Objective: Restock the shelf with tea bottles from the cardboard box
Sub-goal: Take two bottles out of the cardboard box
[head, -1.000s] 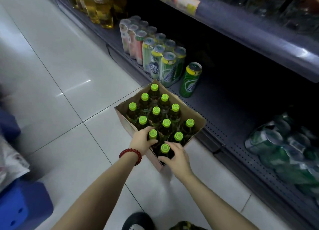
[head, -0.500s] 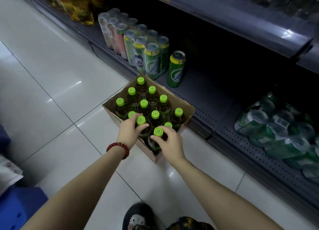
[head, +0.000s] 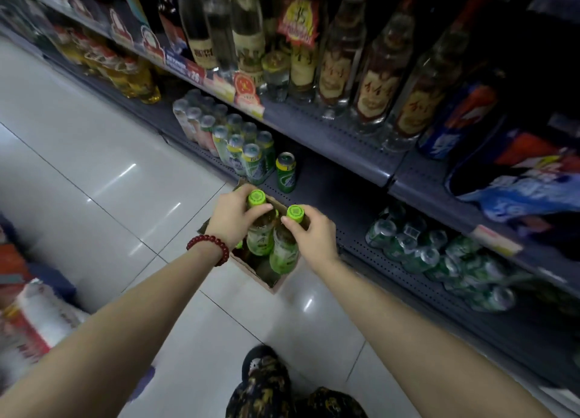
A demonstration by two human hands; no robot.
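Observation:
My left hand (head: 233,216), with a red bead bracelet on the wrist, grips the neck of a green-capped tea bottle (head: 260,232) lifted above the cardboard box (head: 251,268). My right hand (head: 314,232) holds a second tea bottle (head: 284,254) by its green cap, right beside the first. Both bottles hang upright over the box, which stands on the tiled floor against the bottom shelf (head: 329,185). My hands and the two bottles hide most of the box's contents.
On the bottom shelf stand packs of cans (head: 238,147), one loose green can (head: 285,173) and wrapped green bottles (head: 439,260) at the right. Glass liquor bottles (head: 345,60) fill the shelf above. My shoe (head: 266,373) is on the floor below; bags (head: 28,320) sit left.
Both hands closed on bottles in the box and lifted them up out of it. The view tilted upward, bringing the upper shelf into sight.

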